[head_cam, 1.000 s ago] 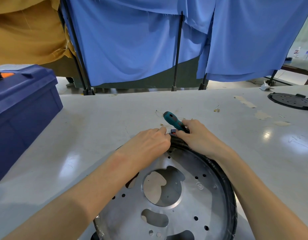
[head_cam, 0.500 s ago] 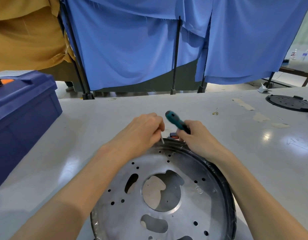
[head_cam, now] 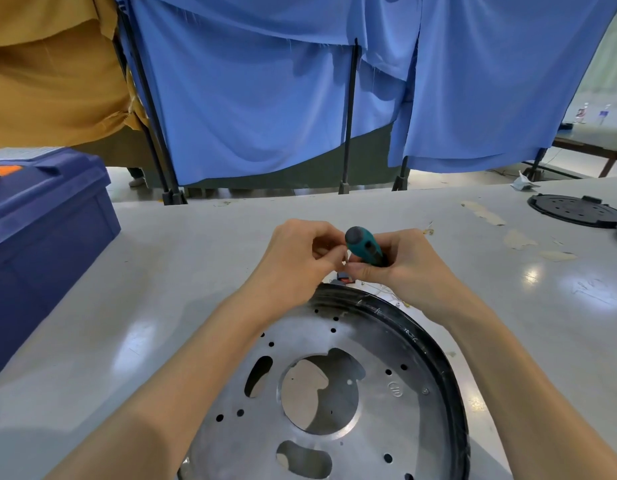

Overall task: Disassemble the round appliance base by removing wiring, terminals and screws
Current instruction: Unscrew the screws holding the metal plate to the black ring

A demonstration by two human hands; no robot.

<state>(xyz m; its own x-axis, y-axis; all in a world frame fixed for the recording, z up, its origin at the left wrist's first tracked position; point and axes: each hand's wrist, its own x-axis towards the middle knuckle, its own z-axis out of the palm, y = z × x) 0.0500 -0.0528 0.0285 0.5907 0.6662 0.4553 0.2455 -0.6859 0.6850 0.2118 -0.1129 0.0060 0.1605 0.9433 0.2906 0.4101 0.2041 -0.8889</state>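
The two hands meet at mid-frame, just past the far rim of the round appliance base [head_cam: 373, 372]. The right hand [head_cam: 407, 268] is curled around a teal-handled screwdriver [head_cam: 364, 244], handle tilted up. The left hand [head_cam: 298, 259] pinches a small pale piece [head_cam: 345, 255], too small to identify, against the tool. A small dark connector [head_cam: 342, 279] sits just below them. The base lies flat on the tabletop [head_cam: 154, 306], lower centre. A blue toolbox [head_cam: 40, 233] stands at the left edge and a black round cover [head_cam: 574, 211] at the upper right.
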